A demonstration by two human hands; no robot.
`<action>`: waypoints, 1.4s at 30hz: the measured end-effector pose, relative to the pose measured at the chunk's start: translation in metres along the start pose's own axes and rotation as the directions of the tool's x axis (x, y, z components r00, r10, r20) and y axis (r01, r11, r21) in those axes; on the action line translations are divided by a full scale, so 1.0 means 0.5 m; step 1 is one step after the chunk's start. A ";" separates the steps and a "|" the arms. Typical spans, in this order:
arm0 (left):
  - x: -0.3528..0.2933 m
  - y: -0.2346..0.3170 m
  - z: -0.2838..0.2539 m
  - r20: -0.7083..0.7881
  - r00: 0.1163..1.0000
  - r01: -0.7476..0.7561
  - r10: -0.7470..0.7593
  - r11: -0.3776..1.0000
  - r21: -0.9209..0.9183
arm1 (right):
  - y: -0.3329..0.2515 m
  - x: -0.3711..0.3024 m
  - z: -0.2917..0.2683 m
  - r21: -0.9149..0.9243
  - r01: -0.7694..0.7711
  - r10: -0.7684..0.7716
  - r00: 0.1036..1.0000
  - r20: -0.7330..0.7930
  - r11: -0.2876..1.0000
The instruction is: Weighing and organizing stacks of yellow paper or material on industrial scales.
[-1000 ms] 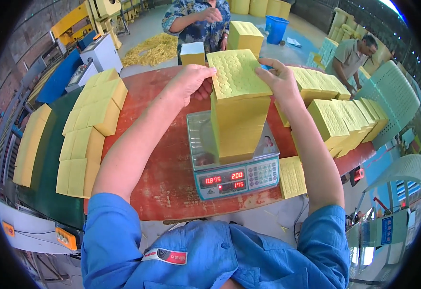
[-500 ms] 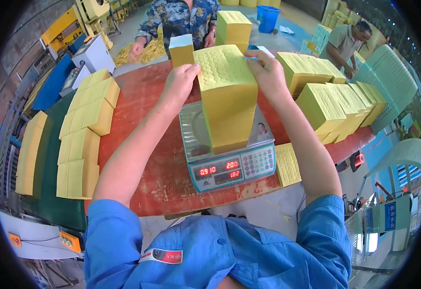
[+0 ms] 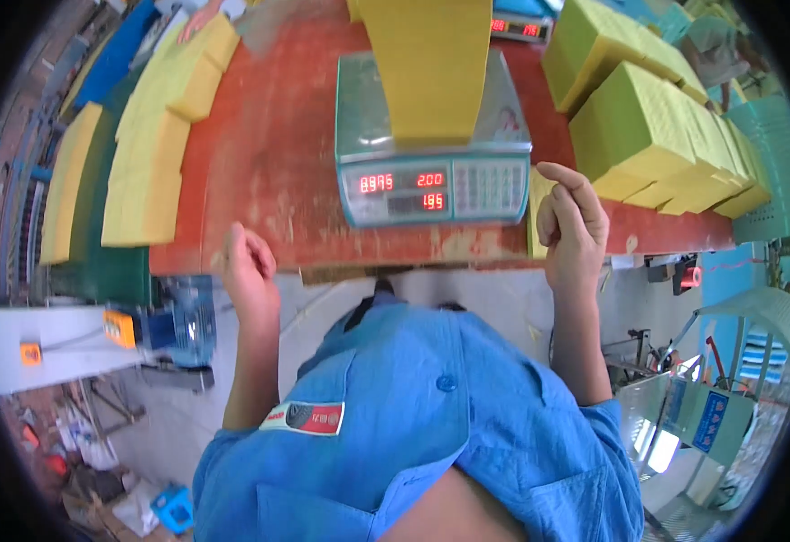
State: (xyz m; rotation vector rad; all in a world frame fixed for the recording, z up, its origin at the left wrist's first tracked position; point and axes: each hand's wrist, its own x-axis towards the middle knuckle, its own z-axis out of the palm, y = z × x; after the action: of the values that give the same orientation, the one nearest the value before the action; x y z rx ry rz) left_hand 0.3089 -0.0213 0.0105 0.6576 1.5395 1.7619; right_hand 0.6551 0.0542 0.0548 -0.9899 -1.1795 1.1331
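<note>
- Since the earlier frame, the left hand [image 3: 251,271] and right hand [image 3: 572,217] have come off the yellow stack [image 3: 431,77] and drawn back toward the near side of the scale [image 3: 488,191].
- The yellow stack stands on the scale's metal pan, its top cut off by the upper edge of the view.
- Left hand: released, fingers loosely curled, left of the scale and nearer the wearer.
- Right hand: released, index finger bent forward, the others curled, just right of the scale's front; whether it touches the yellow pad [image 3: 535,221] beside the scale, I cannot tell.
- Red digits are lit on the scale's front panel.
- Right of the scale, yellow blocks [image 3: 639,135] stand in 2 rows on the red table [image 3: 260,163].
- Well left of the scale are more yellow stacks [image 3: 147,172]; another person's hand [image 3: 198,23] is at their far end.
- Beyond the scale, a 2nd scale [image 3: 521,29] shows red digits.
</note>
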 end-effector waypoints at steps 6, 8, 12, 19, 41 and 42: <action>-0.104 -0.042 0.036 -0.013 0.993 -0.122 0.121 0.989 -0.079 | 0.083 -0.095 -0.060 0.087 -0.264 0.260 0.964 0.052 0.961; -0.132 -0.054 0.053 -0.008 0.995 -0.103 0.103 0.994 -0.037 | 0.091 -0.111 -0.079 0.095 -0.275 0.269 0.960 0.074 0.957; -0.166 -0.064 0.078 -0.020 1.000 0.003 -0.006 0.992 -0.129 | 0.083 -0.131 -0.124 0.089 -0.284 0.281 0.958 0.049 0.955; -0.170 -0.049 0.122 0.093 0.996 0.024 -0.011 0.990 -0.137 | 0.091 -0.161 -0.170 0.103 -0.282 0.285 0.959 -0.010 0.954; 0.202 0.338 0.480 0.812 0.494 -0.834 0.310 0.432 0.342 | 0.111 -0.166 -0.103 0.216 -0.385 0.395 0.918 -0.006 0.897; 0.212 0.336 0.480 0.823 0.473 -0.845 0.314 0.427 0.323 | 0.110 -0.165 -0.099 0.211 -0.396 0.407 0.913 -0.014 0.894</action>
State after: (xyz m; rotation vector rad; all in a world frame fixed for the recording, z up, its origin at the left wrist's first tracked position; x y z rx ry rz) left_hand 0.3952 0.2035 0.2086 2.2997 1.4544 0.9906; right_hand 0.6950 -0.0176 -0.0197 -1.1284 -0.8079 1.5094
